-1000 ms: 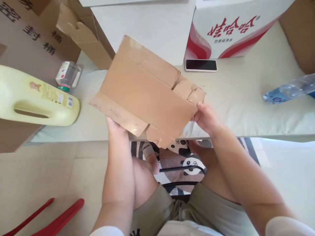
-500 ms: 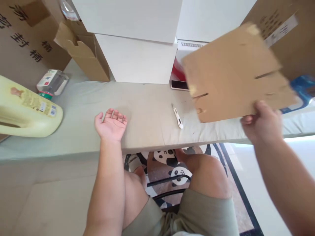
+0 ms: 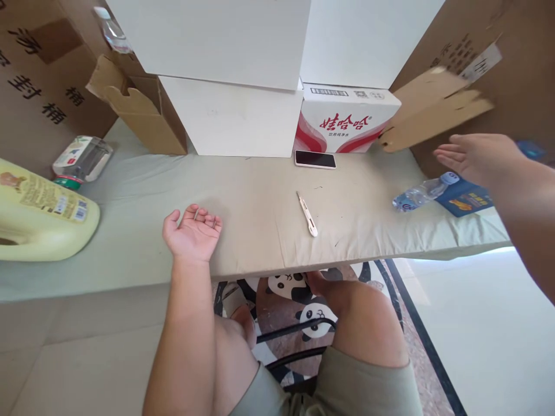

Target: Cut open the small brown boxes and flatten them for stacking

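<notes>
My left hand (image 3: 193,232) rests palm up on the cloth-covered table (image 3: 255,214), fingers loosely apart and holding nothing. At the right my right hand (image 3: 477,157) is raised with its fingers stretched out, just to the right of a brown cardboard sheet (image 3: 433,112). A gap shows between the hand and the sheet, which is tilted near the red and white box (image 3: 347,124). Between my hands lies a white utility knife (image 3: 307,215), its tip pointing away from me. Behind the knife is a phone (image 3: 315,159).
Large white boxes (image 3: 229,118) stand at the back. At left are a yellow jug (image 3: 47,214), a plastic bottle (image 3: 82,159) and an open brown carton (image 3: 147,112). A water bottle (image 3: 422,192) and a blue box (image 3: 463,199) lie at right. Big cartons flank both sides.
My right hand has let go of the cardboard sheet and moved up and to the right. The sheet is now farther back, uncovering the red and white box. My left hand stays palm up.
</notes>
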Available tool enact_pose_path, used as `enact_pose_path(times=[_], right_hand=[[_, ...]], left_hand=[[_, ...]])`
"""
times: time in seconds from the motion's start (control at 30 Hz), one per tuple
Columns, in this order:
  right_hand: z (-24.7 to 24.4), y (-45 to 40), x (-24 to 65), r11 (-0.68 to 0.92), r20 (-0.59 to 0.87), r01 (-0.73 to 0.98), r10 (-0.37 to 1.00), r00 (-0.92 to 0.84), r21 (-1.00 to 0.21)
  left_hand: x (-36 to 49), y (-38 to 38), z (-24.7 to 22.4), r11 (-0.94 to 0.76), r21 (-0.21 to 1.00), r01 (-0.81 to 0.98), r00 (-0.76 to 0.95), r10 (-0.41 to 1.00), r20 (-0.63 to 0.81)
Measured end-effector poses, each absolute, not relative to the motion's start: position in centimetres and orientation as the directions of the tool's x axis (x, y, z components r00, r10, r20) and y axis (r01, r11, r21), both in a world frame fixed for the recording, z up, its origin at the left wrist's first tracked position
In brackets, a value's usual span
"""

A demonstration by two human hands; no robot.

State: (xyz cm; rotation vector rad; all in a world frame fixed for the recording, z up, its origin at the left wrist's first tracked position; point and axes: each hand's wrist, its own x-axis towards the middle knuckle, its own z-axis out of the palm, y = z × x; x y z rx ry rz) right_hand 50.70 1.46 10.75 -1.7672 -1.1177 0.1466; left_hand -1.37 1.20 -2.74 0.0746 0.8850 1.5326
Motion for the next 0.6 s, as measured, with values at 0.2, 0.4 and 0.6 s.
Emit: enact_pose_path(times=[0.2,0.4,0.6], right_hand=[[7.8,2.4,41.6,-0.264,-0.126,0.216,0.857,0.499,-0.940],[4.5,4.9,31.8,-0.311,-0.240,0.317,0.939,0.245,-0.896],[2.8,9.6,20.9,-0.047,-0.143,0.627,0.984,-0.104,-0.778]], left_hand=[[-1.4,1.0,-1.8,0.082,0.530,-0.844,-0.210,0.859,-0.468],[-2.3,-0.3,-1.6,0.087,0.478,-0.874,-0.173,0.864,-0.473],[-4.8,-1.6,-1.9,0.044,0.416,-0.908,-0.169,0.872,-0.460]])
